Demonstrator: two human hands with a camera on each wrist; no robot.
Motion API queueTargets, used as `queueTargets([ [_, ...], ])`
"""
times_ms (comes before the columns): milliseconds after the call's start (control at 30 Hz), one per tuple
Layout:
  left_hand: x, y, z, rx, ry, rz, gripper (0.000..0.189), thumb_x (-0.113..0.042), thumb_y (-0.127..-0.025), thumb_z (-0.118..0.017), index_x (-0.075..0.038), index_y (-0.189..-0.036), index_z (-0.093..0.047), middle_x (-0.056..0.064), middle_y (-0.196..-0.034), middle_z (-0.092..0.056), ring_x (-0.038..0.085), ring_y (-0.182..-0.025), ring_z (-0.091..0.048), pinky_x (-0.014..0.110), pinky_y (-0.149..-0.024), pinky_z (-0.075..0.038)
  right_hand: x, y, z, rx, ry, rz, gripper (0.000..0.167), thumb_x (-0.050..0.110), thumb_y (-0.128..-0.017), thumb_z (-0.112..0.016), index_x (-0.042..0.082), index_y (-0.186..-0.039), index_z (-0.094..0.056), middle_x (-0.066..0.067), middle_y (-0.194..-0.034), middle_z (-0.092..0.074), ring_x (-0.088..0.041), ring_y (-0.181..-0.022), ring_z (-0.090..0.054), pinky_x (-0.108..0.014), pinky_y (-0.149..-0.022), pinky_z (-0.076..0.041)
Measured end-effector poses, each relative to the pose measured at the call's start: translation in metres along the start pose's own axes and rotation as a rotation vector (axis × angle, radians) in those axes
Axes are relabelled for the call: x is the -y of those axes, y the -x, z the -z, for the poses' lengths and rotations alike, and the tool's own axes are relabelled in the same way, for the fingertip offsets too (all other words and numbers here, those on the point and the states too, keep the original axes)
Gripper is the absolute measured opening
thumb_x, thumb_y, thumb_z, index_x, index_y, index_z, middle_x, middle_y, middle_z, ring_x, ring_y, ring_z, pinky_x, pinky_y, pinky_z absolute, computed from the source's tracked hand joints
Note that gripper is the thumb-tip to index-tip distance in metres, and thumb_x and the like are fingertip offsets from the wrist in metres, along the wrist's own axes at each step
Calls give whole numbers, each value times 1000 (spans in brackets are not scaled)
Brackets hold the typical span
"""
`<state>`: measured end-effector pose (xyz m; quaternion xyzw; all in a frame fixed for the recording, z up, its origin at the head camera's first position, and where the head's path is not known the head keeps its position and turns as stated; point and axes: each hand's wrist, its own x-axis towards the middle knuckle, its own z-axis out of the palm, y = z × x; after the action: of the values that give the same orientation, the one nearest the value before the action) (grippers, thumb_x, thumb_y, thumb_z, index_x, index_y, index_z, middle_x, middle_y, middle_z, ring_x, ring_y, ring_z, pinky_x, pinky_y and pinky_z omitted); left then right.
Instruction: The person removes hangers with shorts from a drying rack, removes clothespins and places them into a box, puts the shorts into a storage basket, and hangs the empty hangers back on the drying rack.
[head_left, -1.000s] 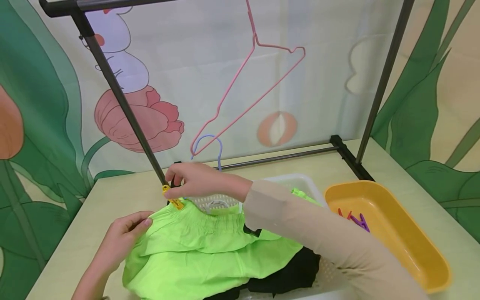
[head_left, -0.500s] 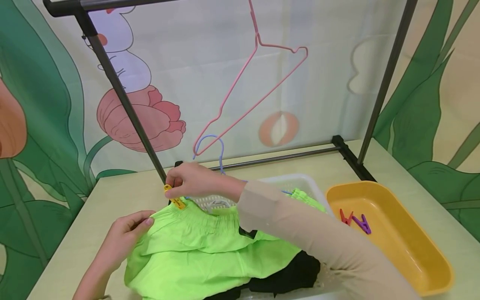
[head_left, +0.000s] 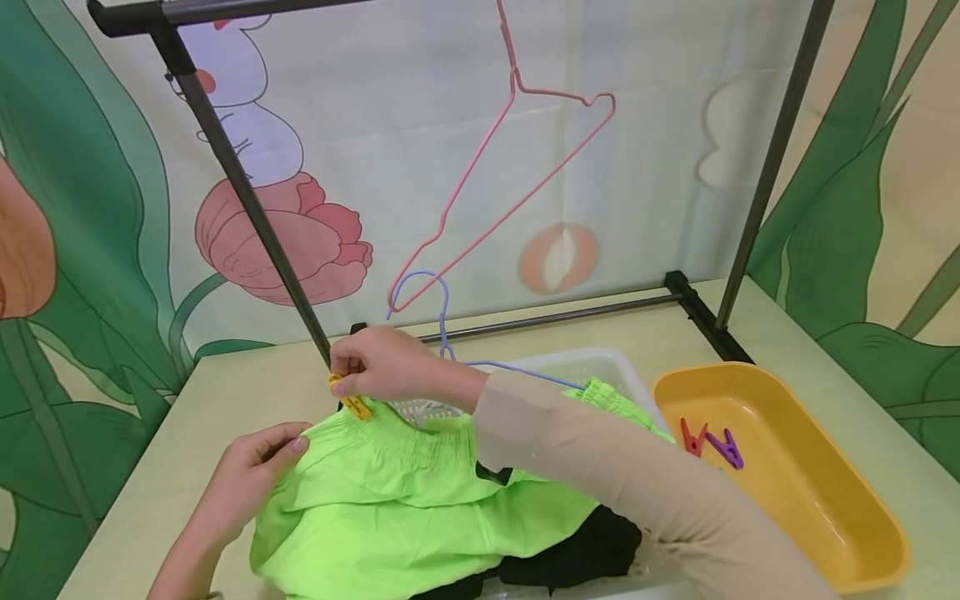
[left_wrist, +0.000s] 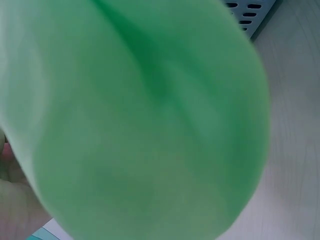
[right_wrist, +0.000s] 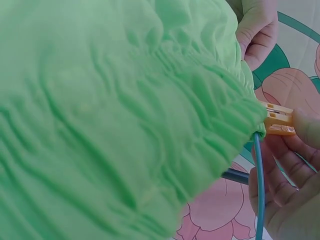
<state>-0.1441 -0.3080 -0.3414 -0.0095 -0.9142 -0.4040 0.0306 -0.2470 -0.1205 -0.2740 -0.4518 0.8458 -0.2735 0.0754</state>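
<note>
Bright green shorts [head_left: 420, 500] with a gathered elastic waistband lie spread in the head view. My left hand [head_left: 255, 467] pinches the waistband's left edge between thumb and fingers. With my right hand [head_left: 393, 367], I pinch a yellow clothespin [head_left: 356, 406] at the waistband's left corner. In the right wrist view the clothespin [right_wrist: 280, 119] bites the green edge right beside a blue hanger [right_wrist: 259, 185]. The same hanger [head_left: 525, 371] shows its hook and right arm behind my sleeve, reaching the waistband's right side. Green cloth [left_wrist: 150, 125] fills most of the left wrist view.
A white basket [head_left: 600, 362] sits behind and under the shorts, with black cloth [head_left: 570, 550] below them. To the right, a yellow tray [head_left: 795, 483] holds a red clothespin [head_left: 693, 437] and a purple one [head_left: 724, 448]. A pink hanger [head_left: 480, 167] hangs within a black rack [head_left: 247, 187].
My right forearm has shifted slightly left and down, uncovering more of the blue hanger's arm and the tray's clothespins. Both hands keep their holds on the clothespin and waistband.
</note>
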Motion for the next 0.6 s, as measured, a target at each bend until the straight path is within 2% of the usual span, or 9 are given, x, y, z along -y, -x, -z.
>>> queueTargets([
  [233,-1,0,-1,-6,3,3,32,-20,-93,-44,2,-112,-57,16,-109,-60,-8,-84,-51,17,-71,-46,0,3,-2,-81,12,9,12,26,-83,-61,18,-73,-62,10,-62,-54,-2,-57,-44,-12,-54,-33],
  [600,1,-1,-1,-27,9,-1,32,-18,-93,-45,4,-113,-56,16,-108,-60,-10,-84,-50,15,-70,-45,-9,6,-12,-216,-165,18,17,20,-82,-62,14,-67,-60,7,-57,-52,-3,-52,-37,-12,-52,-30],
])
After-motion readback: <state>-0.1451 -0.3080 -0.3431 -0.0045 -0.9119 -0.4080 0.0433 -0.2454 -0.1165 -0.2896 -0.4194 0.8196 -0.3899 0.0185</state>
